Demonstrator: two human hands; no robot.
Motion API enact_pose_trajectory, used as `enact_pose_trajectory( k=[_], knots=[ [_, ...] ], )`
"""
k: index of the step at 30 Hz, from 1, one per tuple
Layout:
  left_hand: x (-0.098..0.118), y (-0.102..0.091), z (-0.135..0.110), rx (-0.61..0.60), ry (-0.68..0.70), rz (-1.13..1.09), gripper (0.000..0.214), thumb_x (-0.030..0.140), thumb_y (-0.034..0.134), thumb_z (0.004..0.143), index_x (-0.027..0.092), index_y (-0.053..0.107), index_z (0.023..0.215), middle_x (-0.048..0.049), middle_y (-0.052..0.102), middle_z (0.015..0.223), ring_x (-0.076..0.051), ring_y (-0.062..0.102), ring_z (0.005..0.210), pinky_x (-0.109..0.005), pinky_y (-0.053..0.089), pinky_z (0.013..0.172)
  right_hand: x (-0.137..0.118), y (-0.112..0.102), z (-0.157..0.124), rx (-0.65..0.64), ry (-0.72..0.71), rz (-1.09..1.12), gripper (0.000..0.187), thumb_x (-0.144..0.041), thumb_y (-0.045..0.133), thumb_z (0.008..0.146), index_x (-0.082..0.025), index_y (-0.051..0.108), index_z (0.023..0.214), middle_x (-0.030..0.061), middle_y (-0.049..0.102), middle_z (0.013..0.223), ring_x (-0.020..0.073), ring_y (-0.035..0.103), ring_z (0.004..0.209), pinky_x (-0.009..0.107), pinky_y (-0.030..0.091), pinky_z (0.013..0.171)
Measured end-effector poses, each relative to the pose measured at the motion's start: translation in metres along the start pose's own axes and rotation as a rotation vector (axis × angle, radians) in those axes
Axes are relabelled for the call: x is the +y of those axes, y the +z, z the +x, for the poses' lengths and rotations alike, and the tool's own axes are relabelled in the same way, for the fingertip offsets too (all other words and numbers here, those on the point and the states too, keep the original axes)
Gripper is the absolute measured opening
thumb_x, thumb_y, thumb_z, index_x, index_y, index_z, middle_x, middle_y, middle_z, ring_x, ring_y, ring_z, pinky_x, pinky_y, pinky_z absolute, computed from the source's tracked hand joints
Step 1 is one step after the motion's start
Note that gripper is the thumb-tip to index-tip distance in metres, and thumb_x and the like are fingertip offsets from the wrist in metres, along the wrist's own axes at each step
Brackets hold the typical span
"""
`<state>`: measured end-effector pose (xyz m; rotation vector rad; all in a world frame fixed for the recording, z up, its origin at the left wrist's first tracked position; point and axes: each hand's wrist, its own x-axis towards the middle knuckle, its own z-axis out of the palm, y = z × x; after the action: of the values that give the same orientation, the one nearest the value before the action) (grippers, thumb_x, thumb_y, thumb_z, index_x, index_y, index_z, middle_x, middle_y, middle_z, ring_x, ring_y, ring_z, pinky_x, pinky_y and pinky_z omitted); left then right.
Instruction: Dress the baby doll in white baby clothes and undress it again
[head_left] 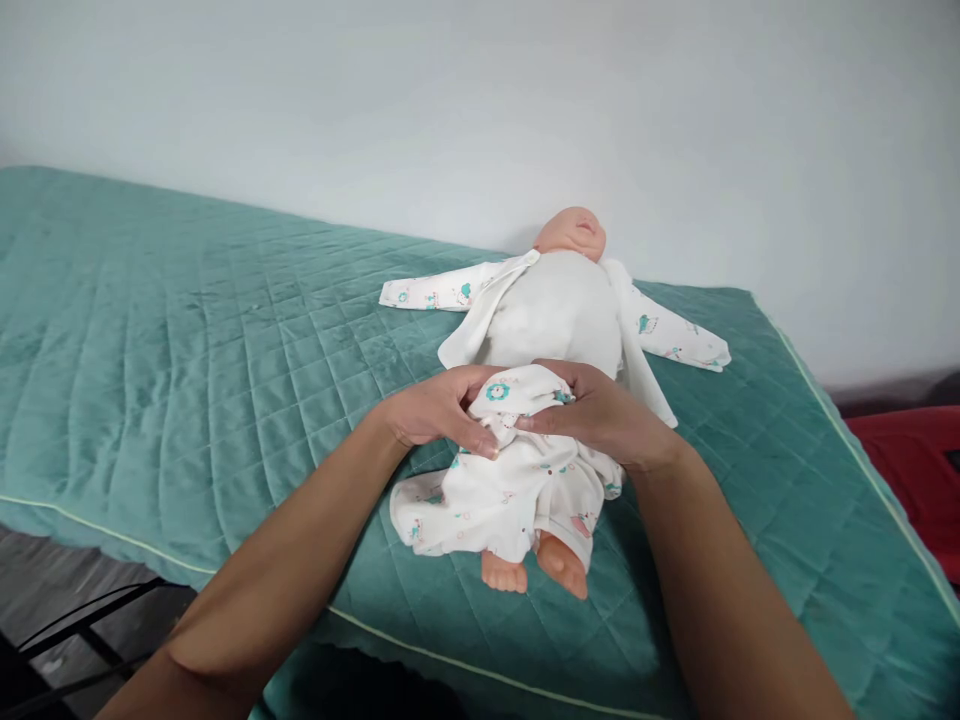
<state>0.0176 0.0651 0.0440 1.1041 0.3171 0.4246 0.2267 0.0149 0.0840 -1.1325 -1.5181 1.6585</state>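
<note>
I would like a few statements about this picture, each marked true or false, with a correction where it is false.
1. The left hand and the right hand both grip the white printed baby garment. True.
2. The soft-bodied baby doll lies face down. False: it lies on its back.
3. The doll's plastic feet are bare. True.
4. The quilted fabric bed cover is red. False: it is teal green.

single head view, looks forward and down, close over bed
</note>
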Motion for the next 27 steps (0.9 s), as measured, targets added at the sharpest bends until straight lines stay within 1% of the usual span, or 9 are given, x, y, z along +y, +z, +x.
enact_pose_trajectory(
  k=[3, 6, 10, 12, 14, 17, 21, 24, 27],
  knots=[
    [-0.002, 0.003, 0.000, 0.075, 0.039, -0.035, 0.052, 0.021, 0.092, 0.053, 0.012, 0.073, 0.101, -0.0047, 0.070, 0.078, -0.015, 0.063, 0.069, -0.021, 0.049, 0.060, -0.002, 0.001, -0.001, 0.004, -0.036, -0.010, 0.034, -0.034, 0.081, 0.077, -0.018, 0.072, 0.105, 0.0032, 0.074, 0.096, 0.0192, 0.067, 0.087, 0.029, 0.051, 0.075],
    [-0.003, 0.008, 0.002, 0.199, 0.096, -0.086, 0.044, 0.026, 0.091, 0.057, 0.012, 0.072, 0.095, -0.0045, 0.069, 0.077, -0.015, 0.063, 0.066, -0.022, 0.049, 0.059, -0.005, 0.003, -0.001, -0.018, -0.051, -0.120, 0.034, -0.038, 0.080, 0.078, -0.019, 0.074, 0.105, 0.0025, 0.074, 0.097, 0.0200, 0.066, 0.089, 0.029, 0.050, 0.074],
    [-0.002, 0.012, 0.006, 0.287, 0.154, -0.124, 0.033, 0.022, 0.088, 0.056, 0.013, 0.068, 0.081, -0.0006, 0.065, 0.070, -0.012, 0.059, 0.058, -0.021, 0.046, 0.053, -0.009, 0.004, 0.000, -0.081, 0.013, -0.315, 0.034, -0.043, 0.084, 0.073, -0.022, 0.075, 0.098, -0.0001, 0.074, 0.088, 0.0188, 0.065, 0.079, 0.027, 0.047, 0.066],
    [-0.002, 0.012, 0.007, 0.297, 0.192, -0.137, 0.030, 0.020, 0.087, 0.055, 0.014, 0.064, 0.074, 0.0013, 0.062, 0.066, -0.011, 0.057, 0.056, -0.021, 0.045, 0.052, -0.011, 0.005, 0.000, -0.103, 0.034, -0.371, 0.033, -0.045, 0.085, 0.071, -0.022, 0.075, 0.093, -0.0006, 0.073, 0.083, 0.0181, 0.064, 0.073, 0.027, 0.045, 0.062],
    [-0.001, 0.013, 0.008, 0.303, 0.212, -0.146, 0.030, 0.020, 0.085, 0.056, 0.014, 0.060, 0.072, 0.0021, 0.060, 0.064, -0.011, 0.057, 0.055, -0.020, 0.045, 0.052, -0.012, 0.007, -0.001, -0.100, 0.029, -0.401, 0.032, -0.045, 0.084, 0.072, -0.022, 0.074, 0.090, -0.0004, 0.073, 0.081, 0.0177, 0.063, 0.071, 0.027, 0.043, 0.060],
    [0.000, 0.015, 0.007, 0.301, 0.215, -0.161, 0.030, 0.021, 0.085, 0.058, 0.015, 0.059, 0.072, 0.0024, 0.060, 0.064, -0.010, 0.057, 0.054, -0.020, 0.047, 0.051, -0.013, 0.008, -0.002, -0.092, 0.014, -0.424, 0.030, -0.045, 0.082, 0.074, -0.022, 0.074, 0.091, -0.0001, 0.074, 0.082, 0.0179, 0.064, 0.072, 0.027, 0.043, 0.060],
    [0.001, 0.015, 0.005, 0.268, 0.219, -0.174, 0.031, 0.024, 0.087, 0.061, 0.014, 0.061, 0.074, 0.0022, 0.060, 0.064, -0.010, 0.057, 0.053, -0.019, 0.047, 0.051, -0.015, 0.005, -0.004, -0.145, 0.035, -0.417, 0.030, -0.046, 0.082, 0.074, -0.023, 0.075, 0.092, -0.0004, 0.075, 0.084, 0.0176, 0.065, 0.073, 0.027, 0.045, 0.060],
    [-0.002, 0.013, 0.003, 0.267, 0.200, -0.150, 0.034, 0.029, 0.089, 0.063, 0.013, 0.064, 0.080, 0.0012, 0.062, 0.067, -0.009, 0.058, 0.055, -0.018, 0.047, 0.052, -0.014, 0.001, -0.006, -0.149, 0.064, -0.369, 0.029, -0.046, 0.083, 0.074, -0.022, 0.075, 0.089, 0.0001, 0.074, 0.080, 0.0173, 0.064, 0.070, 0.027, 0.045, 0.059],
    [-0.006, 0.010, 0.002, 0.290, 0.143, -0.080, 0.040, 0.041, 0.087, 0.069, 0.012, 0.070, 0.090, -0.0022, 0.068, 0.076, -0.010, 0.060, 0.060, -0.018, 0.047, 0.054, -0.008, -0.002, -0.006, -0.084, 0.060, -0.199, 0.027, -0.039, 0.084, 0.074, -0.021, 0.075, 0.092, 0.0001, 0.074, 0.084, 0.0177, 0.066, 0.074, 0.027, 0.048, 0.064]
  ],
)
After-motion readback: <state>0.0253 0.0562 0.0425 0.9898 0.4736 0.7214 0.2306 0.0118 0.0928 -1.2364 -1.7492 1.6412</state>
